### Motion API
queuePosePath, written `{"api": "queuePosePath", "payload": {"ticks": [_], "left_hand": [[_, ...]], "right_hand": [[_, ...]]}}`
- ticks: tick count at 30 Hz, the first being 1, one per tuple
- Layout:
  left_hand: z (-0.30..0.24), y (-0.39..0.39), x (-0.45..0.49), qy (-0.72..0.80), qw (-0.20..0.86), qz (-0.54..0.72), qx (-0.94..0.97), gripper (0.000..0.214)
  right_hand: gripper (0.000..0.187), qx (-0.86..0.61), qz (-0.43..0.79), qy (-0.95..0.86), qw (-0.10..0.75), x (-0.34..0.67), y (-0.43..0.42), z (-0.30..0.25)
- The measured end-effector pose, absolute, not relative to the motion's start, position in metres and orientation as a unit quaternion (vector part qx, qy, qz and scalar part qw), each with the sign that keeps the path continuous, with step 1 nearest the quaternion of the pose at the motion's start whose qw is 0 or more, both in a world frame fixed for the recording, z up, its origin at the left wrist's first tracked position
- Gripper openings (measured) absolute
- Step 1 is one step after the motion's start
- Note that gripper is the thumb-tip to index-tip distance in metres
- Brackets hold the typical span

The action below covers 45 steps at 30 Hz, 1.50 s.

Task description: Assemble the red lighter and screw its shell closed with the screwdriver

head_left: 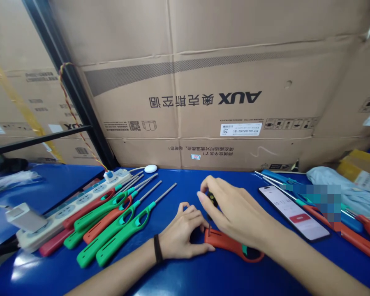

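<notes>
An orange-red utility lighter [223, 243] lies flat on the blue table, with a teal trigger near its finger loop. My left hand [183, 232], a dark band at its wrist, holds the lighter's handle end between thumb and fingers. Over that end, my right hand [234, 205] is closed around a small screwdriver [212, 199] with a dark handle and yellow marks. Its thin shaft points down at the handle end; whether the tip touches a screw is too small to tell. My right hand and forearm cover part of the lighter.
Several green and red lighters [123, 236] lie side by side on the left, against a white power strip [64, 210] with a plugged charger [26, 218]. To the right are a lit phone [292, 213], more lighters [356, 240] and a plastic bag [339, 185]. A large cardboard box [191, 78] stands behind.
</notes>
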<state>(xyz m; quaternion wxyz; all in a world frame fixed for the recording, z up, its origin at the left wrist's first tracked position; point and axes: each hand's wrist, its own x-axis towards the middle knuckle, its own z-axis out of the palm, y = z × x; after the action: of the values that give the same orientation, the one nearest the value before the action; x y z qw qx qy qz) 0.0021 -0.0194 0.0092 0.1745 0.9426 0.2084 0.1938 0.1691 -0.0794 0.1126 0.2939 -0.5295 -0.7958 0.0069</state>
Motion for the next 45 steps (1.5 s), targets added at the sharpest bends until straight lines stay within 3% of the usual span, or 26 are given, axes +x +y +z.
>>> {"api": "queuePosePath", "payload": {"ticks": [1, 3, 5, 8, 11, 12, 18, 25, 32, 36, 41, 43, 45], "left_hand": [[0.009, -0.019, 0.002, 0.209, 0.176, 0.193, 0.942, 0.038], [0.009, -0.019, 0.002, 0.209, 0.177, 0.194, 0.942, 0.036], [0.007, -0.019, 0.001, 0.205, 0.172, 0.197, 0.943, 0.036], [0.006, -0.018, 0.001, 0.200, 0.158, 0.194, 0.947, 0.038], [0.007, -0.017, 0.001, 0.200, 0.155, 0.187, 0.949, 0.040], [0.007, -0.017, 0.001, 0.199, 0.156, 0.186, 0.949, 0.040], [0.008, -0.015, 0.003, 0.200, 0.159, 0.183, 0.949, 0.040], [0.019, -0.014, 0.002, 0.189, 0.191, 0.163, 0.949, 0.042], [0.040, -0.026, -0.030, 0.218, 0.176, 0.128, 0.951, 0.043], [0.055, -0.032, -0.076, 0.315, 0.142, 0.081, 0.935, 0.042], [0.064, -0.039, -0.088, 0.360, 0.095, 0.127, 0.919, 0.079], [0.059, -0.041, -0.073, 0.373, 0.117, 0.129, 0.911, 0.074], [0.050, -0.043, -0.057, 0.408, 0.134, 0.120, 0.895, 0.059]], "right_hand": [[0.015, -0.515, 0.069, -0.813, 0.265, 0.169, -0.083, 0.118], [0.029, -0.477, 0.161, -0.835, 0.223, 0.169, -0.089, 0.128], [0.045, -0.468, 0.175, -0.843, 0.201, 0.169, -0.094, 0.133], [0.046, -0.498, 0.110, -0.842, 0.176, 0.166, -0.095, 0.134], [0.009, -0.499, 0.009, -0.853, 0.154, 0.164, -0.091, 0.130], [0.007, -0.499, -0.032, -0.854, 0.144, 0.164, -0.090, 0.129], [0.039, -0.523, -0.199, -0.825, 0.080, 0.159, -0.090, 0.137], [0.041, -0.684, -0.159, -0.712, -0.008, 0.146, -0.091, 0.145], [0.061, -0.751, -0.085, -0.645, 0.111, 0.212, -0.086, 0.164], [0.071, -0.816, 0.075, -0.547, 0.173, 0.259, -0.092, 0.167], [0.064, -0.758, 0.273, -0.472, 0.357, 0.288, -0.076, 0.100], [0.058, -0.710, 0.369, -0.422, 0.426, 0.285, -0.065, 0.068], [0.054, -0.695, 0.381, -0.415, 0.447, 0.277, -0.058, 0.043]]}}
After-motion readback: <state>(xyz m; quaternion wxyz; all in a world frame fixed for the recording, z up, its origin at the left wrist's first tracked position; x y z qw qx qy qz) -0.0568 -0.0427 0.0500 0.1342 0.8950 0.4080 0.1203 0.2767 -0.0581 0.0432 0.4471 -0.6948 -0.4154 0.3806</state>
